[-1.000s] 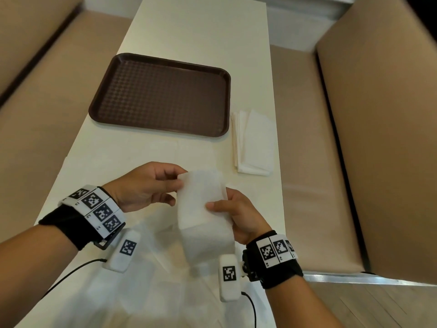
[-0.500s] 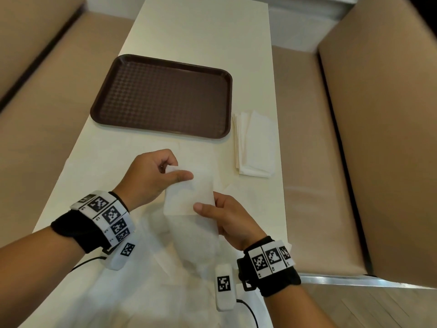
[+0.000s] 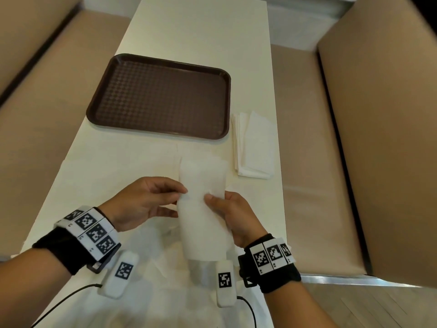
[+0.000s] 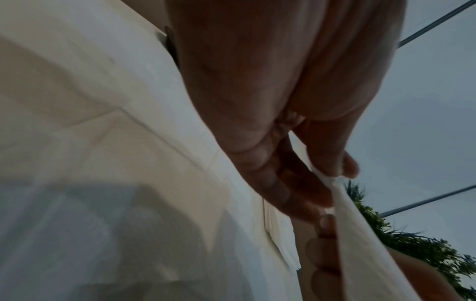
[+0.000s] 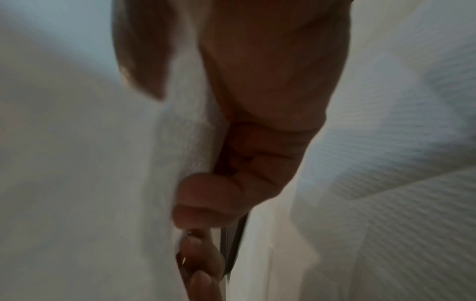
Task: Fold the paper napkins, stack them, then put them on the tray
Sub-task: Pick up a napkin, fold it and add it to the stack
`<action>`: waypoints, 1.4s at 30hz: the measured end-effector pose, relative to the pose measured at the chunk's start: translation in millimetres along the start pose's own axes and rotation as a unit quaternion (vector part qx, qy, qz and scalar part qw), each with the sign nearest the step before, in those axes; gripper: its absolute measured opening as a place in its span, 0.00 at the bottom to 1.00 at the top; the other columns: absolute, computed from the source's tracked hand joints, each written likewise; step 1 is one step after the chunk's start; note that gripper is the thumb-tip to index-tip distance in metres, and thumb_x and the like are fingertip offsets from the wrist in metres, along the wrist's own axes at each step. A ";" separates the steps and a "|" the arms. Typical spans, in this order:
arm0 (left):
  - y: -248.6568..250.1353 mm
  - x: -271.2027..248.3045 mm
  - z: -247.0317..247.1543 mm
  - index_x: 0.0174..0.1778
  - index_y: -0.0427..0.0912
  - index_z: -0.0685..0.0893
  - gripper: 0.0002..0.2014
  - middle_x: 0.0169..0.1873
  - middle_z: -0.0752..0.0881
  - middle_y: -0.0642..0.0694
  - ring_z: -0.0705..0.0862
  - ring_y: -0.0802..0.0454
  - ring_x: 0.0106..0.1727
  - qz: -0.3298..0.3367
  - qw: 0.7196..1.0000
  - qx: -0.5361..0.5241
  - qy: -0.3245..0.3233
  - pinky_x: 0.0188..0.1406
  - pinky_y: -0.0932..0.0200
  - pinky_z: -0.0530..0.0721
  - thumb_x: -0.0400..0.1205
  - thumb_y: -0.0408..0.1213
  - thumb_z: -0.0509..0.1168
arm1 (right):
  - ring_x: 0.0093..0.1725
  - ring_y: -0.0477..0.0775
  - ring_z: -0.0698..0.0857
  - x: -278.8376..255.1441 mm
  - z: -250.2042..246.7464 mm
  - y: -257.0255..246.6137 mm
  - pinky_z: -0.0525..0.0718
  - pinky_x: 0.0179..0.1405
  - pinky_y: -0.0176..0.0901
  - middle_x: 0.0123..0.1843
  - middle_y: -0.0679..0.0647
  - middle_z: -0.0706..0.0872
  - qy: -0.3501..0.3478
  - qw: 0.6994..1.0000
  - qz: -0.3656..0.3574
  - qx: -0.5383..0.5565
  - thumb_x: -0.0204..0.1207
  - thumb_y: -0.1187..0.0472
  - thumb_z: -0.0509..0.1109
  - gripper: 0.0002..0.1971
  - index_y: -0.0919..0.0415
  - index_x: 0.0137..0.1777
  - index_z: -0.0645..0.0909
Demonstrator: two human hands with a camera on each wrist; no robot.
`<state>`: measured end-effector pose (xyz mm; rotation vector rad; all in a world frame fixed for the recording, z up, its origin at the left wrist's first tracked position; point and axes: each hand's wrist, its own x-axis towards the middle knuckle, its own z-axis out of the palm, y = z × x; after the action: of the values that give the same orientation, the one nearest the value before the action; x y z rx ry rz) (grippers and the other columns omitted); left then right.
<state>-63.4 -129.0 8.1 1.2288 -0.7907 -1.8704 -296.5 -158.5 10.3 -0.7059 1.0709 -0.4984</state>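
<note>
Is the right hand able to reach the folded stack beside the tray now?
Probably not yet. The right hand pinches the napkin together with the left hand. The stack lies just ahead on its side with nothing between, so once it lets go, the way looks free.

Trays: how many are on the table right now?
1. The brown tray lies on the table beyond both hands, left of the folded napkin stack; nothing rests on it.

Both forearms reaching forward, wrists banded. Left hand (image 3: 142, 200) pinching the napkin (image 3: 203, 209) with thumb and fingertips; right hand (image 3: 234, 216) pinching its opposite edge, thumb on top.
</note>
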 end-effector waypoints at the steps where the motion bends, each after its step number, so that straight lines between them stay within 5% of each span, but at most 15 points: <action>1: 1.1 1.7 2.1 0.49 0.40 0.94 0.31 0.53 0.90 0.37 0.90 0.44 0.53 0.005 1.000 0.016 0.017 0.48 0.49 0.91 0.54 0.52 0.90 | 0.52 0.58 0.92 0.7 0.2 0.0 0.90 0.53 0.49 0.57 0.63 0.93 0.000 1.000 -0.001 0.005 0.86 0.62 0.68 0.10 0.67 0.58 0.88; 3: 3.2 5.9 5.0 0.49 0.42 0.94 0.29 0.52 0.91 0.38 0.89 0.46 0.50 0.024 0.997 0.060 0.049 0.46 0.55 0.90 0.57 0.53 0.89 | 0.53 0.58 0.92 1.8 0.7 -0.1 0.89 0.54 0.49 0.56 0.61 0.94 0.000 1.000 -0.003 0.017 0.87 0.58 0.67 0.12 0.66 0.59 0.87; 6: 11.0 8.7 15.2 0.48 0.47 0.94 0.06 0.45 0.89 0.41 0.85 0.46 0.42 0.069 0.986 0.122 0.091 0.41 0.60 0.88 0.77 0.33 0.76 | 0.59 0.59 0.92 3.6 0.4 -0.2 0.88 0.63 0.55 0.59 0.58 0.93 0.004 1.000 -0.023 0.008 0.87 0.51 0.67 0.16 0.63 0.64 0.87; 7: 10.9 10.2 17.1 0.48 0.49 0.94 0.10 0.43 0.87 0.42 0.84 0.47 0.40 0.084 0.979 0.153 0.104 0.40 0.59 0.88 0.81 0.29 0.72 | 0.61 0.59 0.91 4.5 0.1 0.2 0.86 0.67 0.57 0.60 0.58 0.93 0.003 0.999 -0.032 0.000 0.87 0.51 0.67 0.16 0.61 0.66 0.86; 10: 10.8 11.7 24.8 0.50 0.54 0.92 0.11 0.44 0.85 0.45 0.85 0.48 0.40 0.100 0.969 0.194 0.117 0.42 0.56 0.87 0.85 0.33 0.68 | 0.63 0.59 0.90 7.7 -1.0 3.2 0.84 0.71 0.64 0.62 0.56 0.92 0.019 0.997 -0.063 -0.035 0.87 0.54 0.68 0.15 0.58 0.69 0.84; 13: 4.1 12.4 31.5 0.61 0.60 0.84 0.08 0.53 0.88 0.49 0.88 0.47 0.55 0.064 0.977 0.190 0.075 0.55 0.50 0.89 0.89 0.45 0.63 | 0.62 0.60 0.91 9.1 -0.8 4.5 0.84 0.70 0.65 0.61 0.57 0.93 0.027 0.997 -0.066 -0.041 0.89 0.54 0.65 0.15 0.60 0.68 0.85; 19: -7.9 14.9 45.8 0.67 0.68 0.74 0.12 0.66 0.82 0.49 0.84 0.51 0.63 0.042 0.983 0.176 0.025 0.65 0.51 0.83 0.87 0.55 0.58 | 0.59 0.60 0.92 10.8 0.3 6.1 0.85 0.68 0.65 0.57 0.57 0.94 0.027 0.996 -0.057 -0.061 0.90 0.49 0.62 0.17 0.57 0.64 0.87; 23: 4.9 18.8 38.2 0.64 0.53 0.87 0.13 0.62 0.86 0.42 0.87 0.45 0.58 0.021 0.997 0.067 0.042 0.60 0.48 0.87 0.91 0.37 0.59 | 0.58 0.59 0.92 11.9 -6.5 2.5 0.86 0.68 0.62 0.57 0.57 0.94 0.040 0.996 -0.058 -0.056 0.90 0.52 0.62 0.16 0.61 0.63 0.87; 26: 11.8 21.3 26.8 0.62 0.48 0.90 0.14 0.49 0.85 0.38 0.83 0.46 0.47 0.036 0.995 0.090 0.023 0.51 0.55 0.85 0.88 0.30 0.63 | 0.58 0.58 0.92 13.9 -12.0 -0.7 0.86 0.68 0.62 0.56 0.56 0.94 0.055 0.995 -0.057 -0.065 0.89 0.51 0.64 0.17 0.62 0.62 0.88; 30: 15.4 26.6 29.3 0.65 0.52 0.87 0.17 0.35 0.86 0.47 0.83 0.53 0.35 0.058 0.978 0.184 0.075 0.44 0.59 0.85 0.86 0.28 0.67 | 0.62 0.60 0.91 19.1 -17.2 1.3 0.85 0.69 0.66 0.61 0.57 0.93 0.059 0.992 -0.091 -0.069 0.86 0.55 0.69 0.14 0.61 0.67 0.86; 34: 15.5 33.6 32.5 0.65 0.52 0.87 0.18 0.54 0.89 0.56 0.86 0.54 0.42 0.086 0.971 0.199 0.098 0.48 0.59 0.86 0.81 0.30 0.73 | 0.60 0.60 0.91 22.6 -19.5 1.2 0.85 0.68 0.68 0.59 0.56 0.93 0.070 0.988 -0.106 -0.089 0.86 0.61 0.69 0.11 0.60 0.64 0.87; 39: 15.2 43.6 36.3 0.68 0.59 0.82 0.26 0.39 0.91 0.50 0.89 0.50 0.40 0.083 0.965 0.226 0.103 0.49 0.52 0.91 0.79 0.26 0.74 | 0.59 0.60 0.92 23.6 -23.6 -5.2 0.86 0.66 0.67 0.58 0.56 0.94 0.086 0.988 -0.095 -0.082 0.87 0.58 0.69 0.11 0.60 0.64 0.87; 42: 18.7 48.8 37.9 0.75 0.59 0.77 0.34 0.57 0.87 0.55 0.90 0.46 0.39 0.080 0.968 0.229 0.061 0.43 0.51 0.91 0.78 0.24 0.75 | 0.59 0.61 0.91 26.1 -29.9 -10.2 0.86 0.65 0.69 0.59 0.56 0.93 0.105 0.983 -0.123 -0.088 0.85 0.57 0.69 0.12 0.58 0.65 0.87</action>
<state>-106.7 -176.6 13.6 1.4914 -1.2597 -1.5093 -313.6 -191.4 -7.3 -0.9640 1.2432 -0.7083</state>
